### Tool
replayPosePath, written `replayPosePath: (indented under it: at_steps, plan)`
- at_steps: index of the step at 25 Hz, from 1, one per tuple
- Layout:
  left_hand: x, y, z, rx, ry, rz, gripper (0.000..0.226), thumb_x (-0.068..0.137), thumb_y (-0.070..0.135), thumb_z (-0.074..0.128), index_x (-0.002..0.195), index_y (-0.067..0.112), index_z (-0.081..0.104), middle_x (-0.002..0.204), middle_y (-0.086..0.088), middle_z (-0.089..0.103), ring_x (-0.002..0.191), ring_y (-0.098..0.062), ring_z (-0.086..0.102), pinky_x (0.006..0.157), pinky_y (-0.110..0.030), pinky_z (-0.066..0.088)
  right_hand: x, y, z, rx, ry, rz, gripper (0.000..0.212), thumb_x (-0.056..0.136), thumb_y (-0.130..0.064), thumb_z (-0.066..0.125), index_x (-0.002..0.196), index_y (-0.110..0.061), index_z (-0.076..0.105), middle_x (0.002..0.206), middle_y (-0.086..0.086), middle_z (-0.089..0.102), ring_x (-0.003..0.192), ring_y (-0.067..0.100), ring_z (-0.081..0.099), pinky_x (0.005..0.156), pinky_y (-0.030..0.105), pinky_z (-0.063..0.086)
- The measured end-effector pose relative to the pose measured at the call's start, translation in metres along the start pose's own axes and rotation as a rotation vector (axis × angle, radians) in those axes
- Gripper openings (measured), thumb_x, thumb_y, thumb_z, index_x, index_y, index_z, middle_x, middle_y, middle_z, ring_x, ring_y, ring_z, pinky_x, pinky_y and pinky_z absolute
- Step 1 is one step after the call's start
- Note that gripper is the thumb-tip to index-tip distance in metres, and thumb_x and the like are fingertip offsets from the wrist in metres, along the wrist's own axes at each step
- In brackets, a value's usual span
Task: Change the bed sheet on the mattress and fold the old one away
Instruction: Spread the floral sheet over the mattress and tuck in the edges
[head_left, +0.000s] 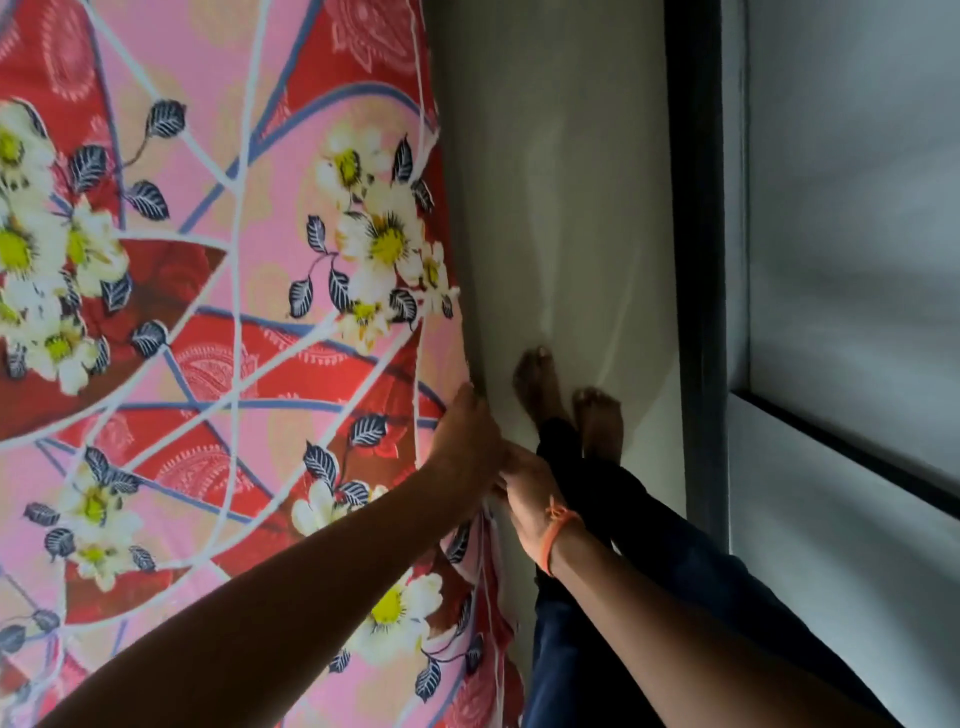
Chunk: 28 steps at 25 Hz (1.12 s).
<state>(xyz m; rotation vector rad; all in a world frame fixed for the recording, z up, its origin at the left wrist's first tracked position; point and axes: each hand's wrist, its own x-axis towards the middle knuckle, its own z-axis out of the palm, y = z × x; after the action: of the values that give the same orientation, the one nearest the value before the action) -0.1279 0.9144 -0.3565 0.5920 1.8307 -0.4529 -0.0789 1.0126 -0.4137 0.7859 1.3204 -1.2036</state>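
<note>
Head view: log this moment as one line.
stage: fitting sheet edge | left hand: grips floral bed sheet at mattress side | right hand: pinches same edge | feet: bare on floor

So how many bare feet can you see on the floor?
2. One foot is nearer the sheet, toes pointing up the frame; the other foot is just right of it. Both stand on the floor beside the bed edge.

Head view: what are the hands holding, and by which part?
Both hands hold the floral bed sheet at its side edge by the floor: left hand grips the edge higher up, right hand pinches it just below.
</note>
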Motion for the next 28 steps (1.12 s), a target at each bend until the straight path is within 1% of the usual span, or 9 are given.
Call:
replayPosePath:
  at_steps: [6, 9, 11, 16, 19, 22, 25, 26, 28]
  plan:
    - [0.018, 0.006, -0.003, -0.108, 0.025, -0.111, 0.025, 0.101, 0.025, 0.049, 0.120, 0.017, 0.063, 0.127, -0.008, 0.062, 0.121, -0.028, 0.054, 0.091, -0.034, 0.039, 0.006, 0.004, 0.007, 0.002, 0.009, 0.075, 0.033, 0.100, -0.017, 0.043, 0.124, 0.001, 0.057, 0.121, 0.018, 0.063, 0.112, 0.033, 0.058, 0.099, 0.044, 0.045]
    - [0.026, 0.009, -0.001, -0.105, -0.026, -0.167, 0.020, 0.099, 0.026, 0.054, 0.114, 0.017, 0.063, 0.106, -0.008, 0.060, 0.111, -0.027, 0.057, 0.076, -0.036, 0.034, 0.014, 0.008, 0.004, 0.201, -0.033, 0.143, 0.025, 0.097, -0.015, 0.043, 0.100, -0.007, 0.066, 0.099, 0.014, 0.068, 0.090, 0.028, 0.064, 0.082, 0.037, 0.052]
    - [0.029, 0.008, 0.005, -0.076, -0.008, -0.182, 0.021, 0.097, 0.030, 0.058, 0.115, 0.020, 0.063, 0.110, -0.006, 0.060, 0.111, -0.025, 0.055, 0.073, -0.036, 0.032, 0.019, 0.007, 0.006, 0.293, -0.081, 0.156, 0.025, 0.097, -0.015, 0.042, 0.094, -0.011, 0.066, 0.093, 0.011, 0.068, 0.081, 0.021, 0.063, 0.073, 0.030, 0.052]
    - [0.026, 0.008, 0.010, -0.167, 0.152, -0.165, 0.030, 0.094, 0.027, 0.064, 0.120, 0.012, 0.061, 0.121, -0.009, 0.057, 0.115, -0.028, 0.055, 0.089, -0.038, 0.049, 0.007, 0.008, 0.012, 0.507, -0.059, 0.110, 0.035, 0.100, -0.023, 0.042, 0.079, -0.010, 0.068, 0.073, 0.008, 0.070, 0.069, 0.021, 0.066, 0.064, 0.032, 0.051]
    - [0.009, 0.013, 0.000, -0.124, 0.173, -0.143, 0.024, 0.098, 0.014, 0.055, 0.120, 0.008, 0.059, 0.125, -0.013, 0.061, 0.120, -0.034, 0.055, 0.103, -0.045, 0.040, -0.003, 0.014, -0.009, 0.664, 0.033, 0.097, 0.035, 0.102, -0.036, 0.038, 0.086, -0.009, 0.053, 0.072, 0.016, 0.063, 0.061, 0.025, 0.062, 0.070, 0.037, 0.047]
    - [-0.007, 0.050, 0.014, -0.019, 0.195, -0.099, 0.028, 0.098, 0.015, 0.050, 0.124, 0.008, 0.059, 0.131, -0.014, 0.059, 0.126, -0.036, 0.048, 0.112, -0.048, 0.033, -0.007, 0.040, -0.048, 0.422, 0.085, 0.009, 0.018, 0.102, -0.027, 0.038, 0.094, -0.019, 0.052, 0.072, 0.010, 0.066, 0.058, 0.017, 0.064, 0.066, 0.031, 0.043]
    - [-0.015, 0.120, 0.051, -0.153, 0.206, 0.040, 0.031, 0.100, 0.020, 0.046, 0.128, 0.013, 0.058, 0.129, -0.011, 0.061, 0.123, -0.033, 0.051, 0.106, -0.044, 0.037, -0.028, 0.108, -0.057, 0.145, 0.078, 0.003, 0.022, 0.095, -0.007, 0.044, 0.083, -0.019, 0.059, 0.068, 0.002, 0.061, 0.053, 0.008, 0.058, 0.051, 0.023, 0.044]
    - [-0.019, 0.143, 0.061, -0.183, 0.182, 0.069, 0.030, 0.101, 0.022, 0.047, 0.126, 0.014, 0.060, 0.126, -0.010, 0.063, 0.120, -0.032, 0.053, 0.102, -0.042, 0.038, -0.039, 0.135, -0.052, 0.068, 0.061, 0.030, 0.025, 0.095, -0.006, 0.044, 0.082, -0.017, 0.062, 0.070, 0.001, 0.065, 0.059, 0.009, 0.062, 0.055, 0.026, 0.051]
    - [-0.017, 0.182, 0.075, -0.146, 0.113, 0.074, 0.029, 0.101, 0.026, 0.048, 0.121, 0.013, 0.063, 0.120, -0.009, 0.065, 0.114, -0.031, 0.056, 0.097, -0.043, 0.039, -0.046, 0.183, -0.045, -0.046, 0.106, 0.060, 0.028, 0.097, -0.008, 0.045, 0.086, -0.017, 0.070, 0.089, 0.008, 0.073, 0.086, 0.023, 0.070, 0.081, 0.041, 0.058]
